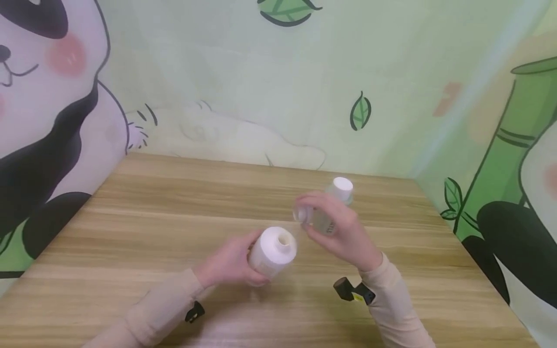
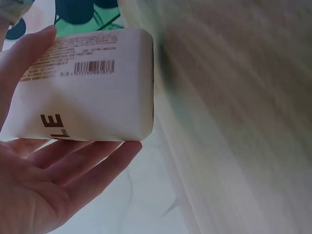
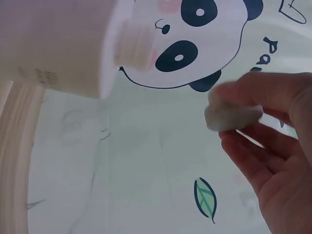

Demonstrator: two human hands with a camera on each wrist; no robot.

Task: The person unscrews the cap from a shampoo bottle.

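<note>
In the head view my left hand (image 1: 228, 261) grips a white bottle (image 1: 266, 263), whose bare neck (image 1: 285, 239) tilts up and to the right. Brown print and a barcode show on this bottle (image 2: 97, 102) in the left wrist view, with thumb and fingers on opposite sides. Apart from the bottle, my right hand (image 1: 339, 229) pinches a small whitish cap (image 1: 301, 213). The right wrist view shows the cap (image 3: 231, 117) blurred between thumb and fingers, with the threaded neck (image 3: 134, 46) to its left. Behind the right hand stands a second bottle with a white lid (image 1: 343, 184), partly hidden.
Both hands are above a wood-grain table (image 1: 174, 208). A pale green wall covering (image 1: 209, 63) with panda, leaf and bamboo drawings rises along the table's back and sides. Small black devices (image 1: 354, 291) are worn on the wrists.
</note>
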